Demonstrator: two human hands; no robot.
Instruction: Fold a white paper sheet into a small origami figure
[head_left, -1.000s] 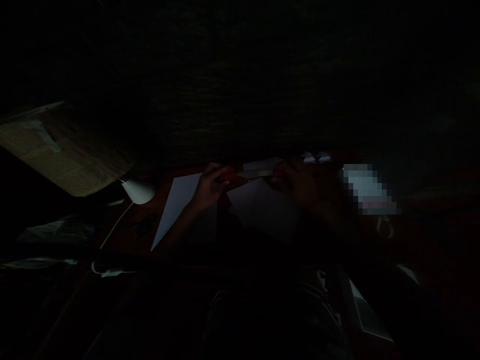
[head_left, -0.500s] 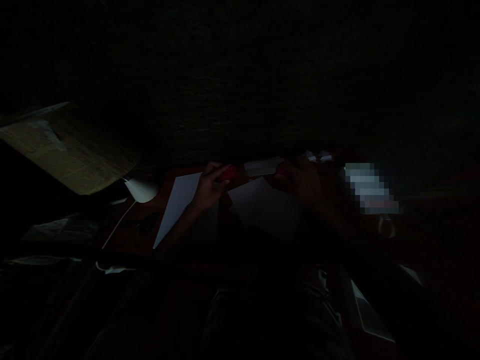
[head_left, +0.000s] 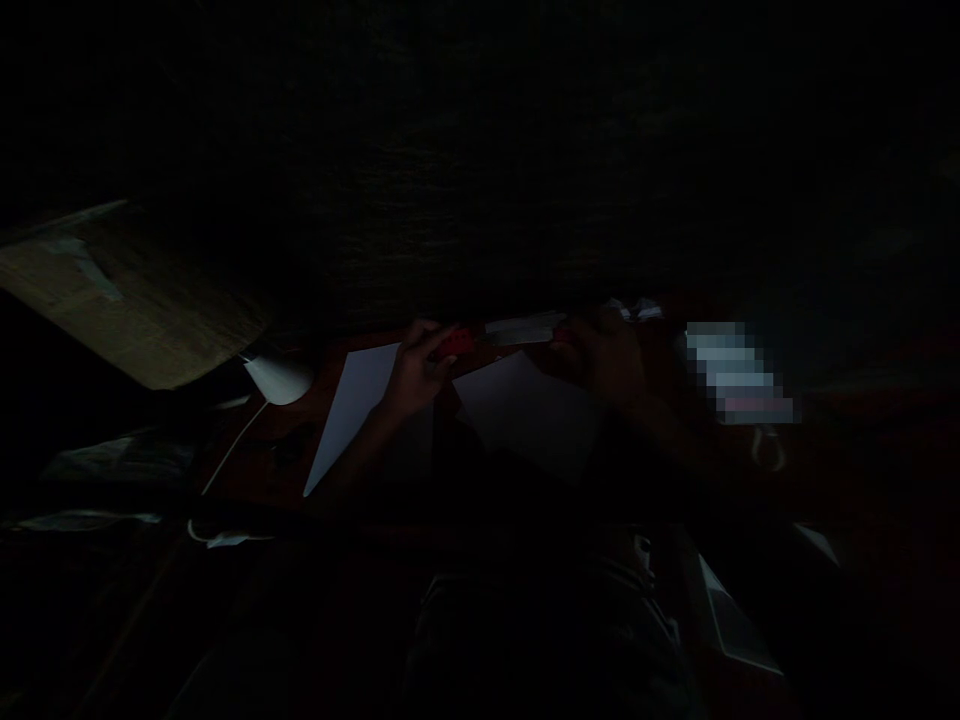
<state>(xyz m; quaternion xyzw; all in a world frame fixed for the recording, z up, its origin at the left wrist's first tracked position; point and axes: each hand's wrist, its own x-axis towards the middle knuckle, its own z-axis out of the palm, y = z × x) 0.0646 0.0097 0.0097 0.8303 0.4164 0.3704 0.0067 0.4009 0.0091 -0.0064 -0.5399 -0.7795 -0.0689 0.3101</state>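
Note:
The view is very dark. My left hand (head_left: 412, 375) is closed on a small red object (head_left: 455, 344), held between thumb and fingers. My right hand (head_left: 615, 360) is closed at a second red piece (head_left: 561, 334), its fingers mostly in shadow. Between the two hands lies a pale, flat strip (head_left: 520, 328); whether it touches either red piece is too dark to tell. Below the hands is a white sheet (head_left: 525, 405) with a pointed top corner. Another white sheet (head_left: 349, 400) lies left of my left hand, partly behind the forearm.
A white cone-shaped thing (head_left: 277, 380) with a cord stands at the left, below a brown box (head_left: 135, 300). Crumpled white bits (head_left: 636, 309) lie beyond my right hand. A pixelated pale object (head_left: 739, 370) is at the right of the reddish table (head_left: 251, 465).
The whole view has shifted slightly to the left. Both hands keep nearly the same pose around the red pieces.

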